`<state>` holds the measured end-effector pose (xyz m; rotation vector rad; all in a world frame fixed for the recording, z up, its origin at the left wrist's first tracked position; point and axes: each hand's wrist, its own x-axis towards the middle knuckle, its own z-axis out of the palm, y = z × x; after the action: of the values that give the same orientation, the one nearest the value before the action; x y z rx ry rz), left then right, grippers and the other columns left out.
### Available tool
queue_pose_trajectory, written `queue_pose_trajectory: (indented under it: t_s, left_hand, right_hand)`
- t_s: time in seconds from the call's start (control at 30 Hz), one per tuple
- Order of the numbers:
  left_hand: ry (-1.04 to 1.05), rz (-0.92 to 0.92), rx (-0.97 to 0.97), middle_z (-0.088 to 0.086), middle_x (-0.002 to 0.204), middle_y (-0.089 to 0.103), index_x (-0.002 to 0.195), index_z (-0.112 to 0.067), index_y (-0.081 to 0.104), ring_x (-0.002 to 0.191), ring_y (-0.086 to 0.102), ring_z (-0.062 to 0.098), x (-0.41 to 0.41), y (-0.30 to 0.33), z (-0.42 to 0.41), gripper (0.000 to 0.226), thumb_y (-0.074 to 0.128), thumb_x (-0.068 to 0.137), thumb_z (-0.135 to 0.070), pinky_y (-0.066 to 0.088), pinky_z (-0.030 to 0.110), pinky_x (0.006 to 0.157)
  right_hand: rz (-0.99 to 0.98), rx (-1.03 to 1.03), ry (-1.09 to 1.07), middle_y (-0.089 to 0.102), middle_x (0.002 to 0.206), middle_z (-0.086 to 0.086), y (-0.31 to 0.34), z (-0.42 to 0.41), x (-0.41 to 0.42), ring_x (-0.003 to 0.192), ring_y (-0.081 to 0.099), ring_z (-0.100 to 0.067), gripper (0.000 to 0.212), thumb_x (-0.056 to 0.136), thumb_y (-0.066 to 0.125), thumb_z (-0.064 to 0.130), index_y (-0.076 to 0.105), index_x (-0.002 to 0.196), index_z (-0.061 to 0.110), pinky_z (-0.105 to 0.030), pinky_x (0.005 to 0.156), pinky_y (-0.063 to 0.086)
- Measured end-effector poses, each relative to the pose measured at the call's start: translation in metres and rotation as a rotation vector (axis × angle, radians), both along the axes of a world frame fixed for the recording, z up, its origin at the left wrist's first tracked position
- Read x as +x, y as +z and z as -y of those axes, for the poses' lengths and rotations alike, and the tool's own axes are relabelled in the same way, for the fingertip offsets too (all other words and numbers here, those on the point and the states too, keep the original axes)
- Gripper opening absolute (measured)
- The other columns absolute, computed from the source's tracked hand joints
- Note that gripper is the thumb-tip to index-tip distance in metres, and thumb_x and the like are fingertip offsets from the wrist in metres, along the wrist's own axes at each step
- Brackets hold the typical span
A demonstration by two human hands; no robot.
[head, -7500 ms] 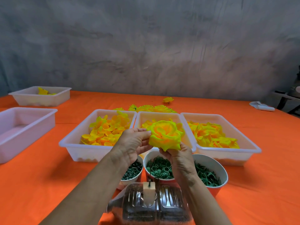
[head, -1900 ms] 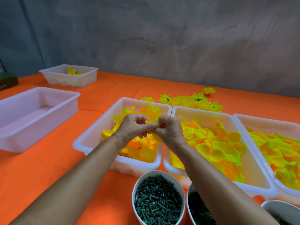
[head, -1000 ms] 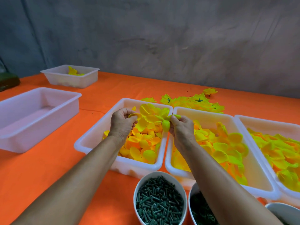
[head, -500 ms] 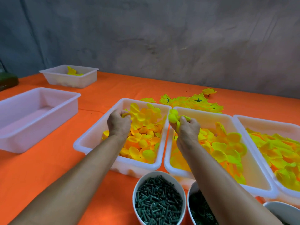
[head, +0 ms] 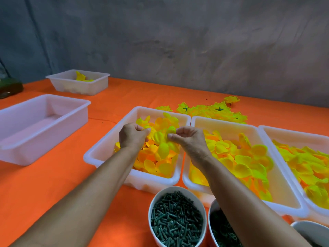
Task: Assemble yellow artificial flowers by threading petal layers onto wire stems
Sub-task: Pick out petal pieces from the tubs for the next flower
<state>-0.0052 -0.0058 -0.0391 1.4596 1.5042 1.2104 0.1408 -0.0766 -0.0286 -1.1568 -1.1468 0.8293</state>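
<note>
From the head view, I had both hands over the white rectangular plastic tub of small yellow-orange fabric petals (head: 110, 154), at about 12 o'clock from me on the orange-covered worktop (head: 53, 184). My left hand (head: 131, 138) was curled, pinching what looked like a petal edge at its fingertips. My right hand (head: 188, 139) was curled too, pinching a yellow-green fabric petal layer (head: 170, 131) between thumb and forefinger just above the pile. I judged I held them close together to peel one layer free of the others.

At 1 o'clock sat a second white tub of larger yellow petals (head: 222, 122), and at 2 o'clock a third tub (head: 284, 132), probably sorted by size so I could pick in order. At 6 o'clock, nearest me, stood a white round cup of dark green plastic stem pieces (head: 154, 202), handy for threading. Finished yellow flowers (head: 213, 111) lay beyond the tubs, out of the way.

I could read no labels or writing anywhere.
</note>
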Motion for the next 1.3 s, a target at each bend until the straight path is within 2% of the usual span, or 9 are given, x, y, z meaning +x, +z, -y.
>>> queue_pose_trajectory:
  t_s: [0.17, 0.33, 0.43, 0.53, 0.73, 0.9, 1.07, 1.13, 1.3]
  left_hand:
    - [-0.19, -0.113, -0.157, 0.006, 0.059, 0.058, 0.058, -0.015, 0.059, 0.053, 0.047, 0.02, 0.003, -0.004, 0.003, 0.02, 0.066, 0.073, -0.004, 0.033, 0.021, 0.047]
    - [-0.133, -0.06, 0.043, 0.006, 0.075, 0.066, 0.077, -0.015, 0.07, 0.074, 0.056, 0.022, 0.004, 0.004, 0.006, 0.007, 0.064, 0.081, -0.012, 0.047, 0.032, 0.07]
    - [-0.357, 0.14, 0.06, -0.002, 0.066, 0.058, 0.078, -0.017, 0.067, 0.06, 0.053, 0.01, 0.005, 0.012, 0.017, 0.01, 0.068, 0.084, -0.024, 0.039, 0.025, 0.054]
    - [-0.54, 0.105, 0.058, -0.001, 0.058, 0.057, 0.069, -0.015, 0.062, 0.048, 0.05, 0.004, 0.005, 0.009, 0.022, 0.016, 0.072, 0.08, -0.01, 0.036, 0.017, 0.047]
    - [-0.443, 0.251, 0.096, -0.007, 0.046, 0.054, 0.062, -0.01, 0.054, 0.042, 0.045, 0.004, 0.002, 0.007, 0.016, 0.026, 0.072, 0.075, 0.004, 0.037, 0.017, 0.045]
    - [-0.393, 0.296, 0.098, 0.009, 0.058, 0.05, 0.066, -0.002, 0.055, 0.048, 0.04, 0.015, 0.004, 0.007, 0.016, 0.021, 0.072, 0.078, -0.005, 0.034, 0.024, 0.049]
    - [-0.36, 0.209, 0.094, 0.01, 0.063, 0.055, 0.074, -0.004, 0.062, 0.054, 0.048, 0.017, 0.004, 0.006, 0.014, 0.015, 0.059, 0.089, -0.004, 0.039, 0.023, 0.047]
    - [-0.348, 0.157, 0.101, 0.011, 0.064, 0.056, 0.075, -0.005, 0.062, 0.052, 0.05, 0.014, 0.003, 0.005, 0.013, 0.012, 0.061, 0.087, -0.002, 0.039, 0.021, 0.045]
    - [-0.353, -0.133, 0.066, 0.007, 0.05, 0.053, 0.065, -0.003, 0.06, 0.042, 0.047, 0.013, 0.004, -0.002, 0.01, 0.017, 0.066, 0.081, -0.003, 0.039, 0.021, 0.045]
  right_hand:
    - [-0.008, 0.019, -0.005, 0.064, 0.054, 0.008, -0.002, -0.001, 0.002, 0.051, 0.056, 0.0, 0.021, 0.078, 0.07, -0.005, 0.061, 0.067, 0.01, -0.014, 0.054, 0.043]
    - [-0.017, 0.046, 0.024, 0.066, 0.055, 0.01, -0.003, -0.003, 0.005, 0.054, 0.059, 0.004, 0.019, 0.083, 0.063, -0.005, 0.063, 0.072, 0.01, -0.01, 0.055, 0.044]
    - [-0.026, 0.065, 0.05, 0.067, 0.059, 0.01, -0.003, -0.003, 0.006, 0.058, 0.06, 0.001, 0.015, 0.085, 0.06, -0.005, 0.063, 0.078, 0.008, -0.012, 0.06, 0.046]
    - [-0.016, 0.059, 0.042, 0.065, 0.06, 0.01, -0.003, -0.004, 0.006, 0.058, 0.057, 0.001, 0.015, 0.086, 0.06, -0.003, 0.062, 0.078, 0.01, -0.014, 0.058, 0.044]
    - [0.05, 0.024, 0.054, 0.066, 0.078, -0.01, -0.006, -0.005, 0.006, 0.062, 0.061, -0.007, 0.015, 0.081, 0.063, -0.011, 0.063, 0.096, -0.008, -0.019, 0.063, 0.049]
    - [0.057, 0.018, -0.036, 0.064, 0.057, 0.003, -0.005, -0.007, 0.006, 0.048, 0.058, -0.001, 0.018, 0.073, 0.072, -0.01, 0.063, 0.075, 0.006, -0.012, 0.049, 0.042]
    - [0.084, 0.017, -0.097, 0.063, 0.057, 0.004, -0.007, -0.009, 0.006, 0.048, 0.056, -0.001, 0.017, 0.074, 0.075, -0.001, 0.064, 0.071, 0.012, -0.012, 0.047, 0.04]
    - [0.102, 0.004, -0.096, 0.064, 0.065, -0.001, -0.009, -0.009, 0.006, 0.056, 0.057, -0.004, 0.006, 0.078, 0.072, -0.002, 0.068, 0.08, 0.003, -0.016, 0.056, 0.044]
    - [0.177, -0.027, -0.103, 0.068, 0.096, -0.017, -0.003, -0.002, 0.005, 0.076, 0.058, -0.008, 0.017, 0.085, 0.065, 0.0, 0.069, 0.101, -0.004, -0.018, 0.071, 0.045]
